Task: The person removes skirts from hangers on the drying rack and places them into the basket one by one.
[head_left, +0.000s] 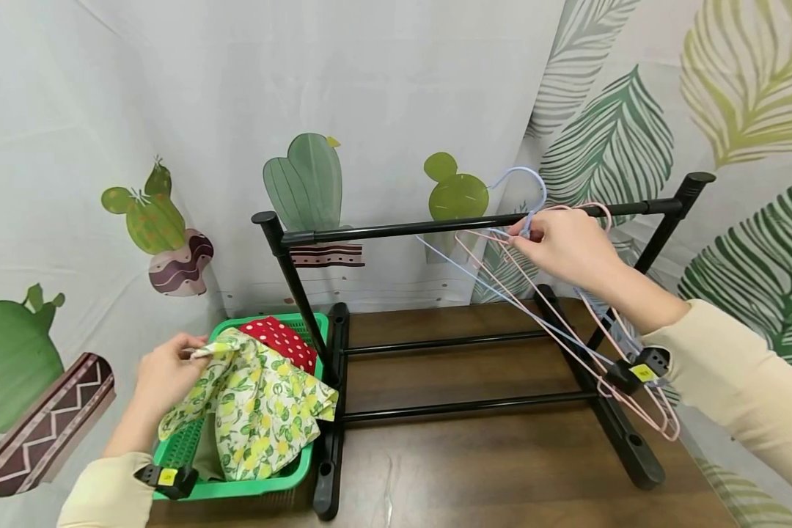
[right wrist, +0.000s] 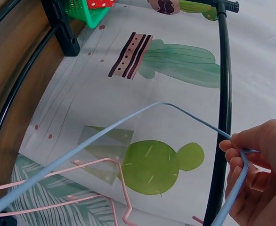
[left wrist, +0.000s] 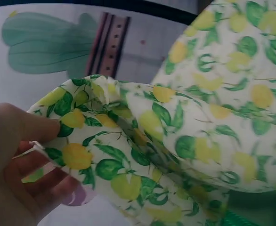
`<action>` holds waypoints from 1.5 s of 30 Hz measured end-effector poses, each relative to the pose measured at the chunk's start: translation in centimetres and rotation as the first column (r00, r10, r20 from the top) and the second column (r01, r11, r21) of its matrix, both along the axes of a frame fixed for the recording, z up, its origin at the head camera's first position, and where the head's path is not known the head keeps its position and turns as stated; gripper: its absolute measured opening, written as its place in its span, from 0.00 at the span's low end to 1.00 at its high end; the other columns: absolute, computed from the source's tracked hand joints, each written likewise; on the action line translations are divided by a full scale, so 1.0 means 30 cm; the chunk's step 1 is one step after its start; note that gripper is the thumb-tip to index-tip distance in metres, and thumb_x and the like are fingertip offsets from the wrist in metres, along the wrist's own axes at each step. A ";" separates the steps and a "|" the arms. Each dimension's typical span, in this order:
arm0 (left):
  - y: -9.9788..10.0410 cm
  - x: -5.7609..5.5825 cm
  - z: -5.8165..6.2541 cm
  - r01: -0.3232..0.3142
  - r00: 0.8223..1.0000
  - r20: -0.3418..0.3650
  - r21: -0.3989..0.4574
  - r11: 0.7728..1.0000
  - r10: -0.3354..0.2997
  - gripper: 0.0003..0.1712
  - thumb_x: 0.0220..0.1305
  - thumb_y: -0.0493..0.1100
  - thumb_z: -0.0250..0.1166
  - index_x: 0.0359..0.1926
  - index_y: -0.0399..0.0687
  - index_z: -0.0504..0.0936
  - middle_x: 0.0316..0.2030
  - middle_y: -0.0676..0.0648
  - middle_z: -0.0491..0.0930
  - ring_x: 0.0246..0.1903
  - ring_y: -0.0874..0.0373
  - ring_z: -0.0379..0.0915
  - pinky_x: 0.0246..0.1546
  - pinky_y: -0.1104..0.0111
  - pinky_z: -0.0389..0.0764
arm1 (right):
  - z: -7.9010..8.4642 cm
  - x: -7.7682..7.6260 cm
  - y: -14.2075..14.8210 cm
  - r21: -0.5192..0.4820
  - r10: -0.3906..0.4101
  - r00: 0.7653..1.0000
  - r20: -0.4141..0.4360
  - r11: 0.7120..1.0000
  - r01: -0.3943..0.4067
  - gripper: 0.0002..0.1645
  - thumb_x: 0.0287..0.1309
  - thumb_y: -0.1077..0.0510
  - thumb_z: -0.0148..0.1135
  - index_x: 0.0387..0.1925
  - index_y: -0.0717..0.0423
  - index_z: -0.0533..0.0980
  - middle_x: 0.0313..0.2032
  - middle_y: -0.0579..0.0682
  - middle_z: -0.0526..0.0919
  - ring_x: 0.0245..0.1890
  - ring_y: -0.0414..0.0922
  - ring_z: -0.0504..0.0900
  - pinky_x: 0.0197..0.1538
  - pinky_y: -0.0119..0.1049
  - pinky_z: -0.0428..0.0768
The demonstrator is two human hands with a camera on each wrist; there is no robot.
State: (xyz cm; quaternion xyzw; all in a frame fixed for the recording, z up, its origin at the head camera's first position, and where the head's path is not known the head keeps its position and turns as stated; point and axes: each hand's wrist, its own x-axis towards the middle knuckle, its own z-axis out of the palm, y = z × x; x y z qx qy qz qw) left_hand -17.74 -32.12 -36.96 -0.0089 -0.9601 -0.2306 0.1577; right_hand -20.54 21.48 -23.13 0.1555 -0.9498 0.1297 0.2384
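Note:
In the head view my right hand (head_left: 570, 242) pinches a blue clothes hanger (head_left: 537, 192) just under its hook, level with the rack's top bar. The right wrist view shows thumb and fingers closed on the blue wire, close to the black bar (right wrist: 223, 94). Over the basket my left hand (head_left: 168, 370) pinches an edge of a lemon-print cloth garment (head_left: 264, 411). The left wrist view shows the lemon-print fabric (left wrist: 185, 127) draped away from the thumb, partly folded; its full shape is hidden. Pink hangers (head_left: 660, 422) hang on the bar beside the right hand.
A green basket (head_left: 257, 488) stands left of the black rack (head_left: 396, 231) and holds a red polka-dot cloth (head_left: 280, 341) behind the lemon fabric. The rack's feet rest on a brown wooden table (head_left: 488, 469). A printed curtain (head_left: 383, 88) hangs behind.

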 end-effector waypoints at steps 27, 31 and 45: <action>0.180 -0.021 -0.270 0.318 0.934 0.244 -0.240 0.917 -0.260 0.28 0.57 0.42 0.64 0.60 0.45 0.72 0.56 0.28 0.68 0.49 0.30 0.68 0.38 0.46 0.75 | 0.011 0.044 0.084 -0.017 0.059 0.998 0.018 0.998 -0.059 0.25 0.59 0.52 0.58 0.06 0.49 0.68 0.37 0.44 0.86 0.07 0.36 0.59 0.14 0.32 0.57; 0.184 -0.022 -0.297 0.306 0.927 0.300 -0.262 0.915 -0.225 0.28 0.57 0.46 0.63 0.60 0.46 0.72 0.57 0.28 0.67 0.50 0.26 0.64 0.39 0.44 0.74 | 0.005 0.041 0.092 -0.024 0.031 0.999 0.036 0.999 -0.030 0.25 0.59 0.51 0.57 0.07 0.49 0.69 0.38 0.44 0.85 0.06 0.37 0.56 0.13 0.31 0.55; 0.174 -0.025 -0.352 0.257 0.889 0.446 -0.290 0.922 -0.108 0.22 0.59 0.40 0.59 0.56 0.45 0.76 0.56 0.29 0.66 0.50 0.26 0.63 0.31 0.48 0.75 | -0.043 0.028 0.090 -0.024 0.004 1.000 0.031 1.000 -0.003 0.22 0.58 0.55 0.57 0.08 0.48 0.72 0.34 0.47 0.86 0.08 0.38 0.59 0.15 0.32 0.56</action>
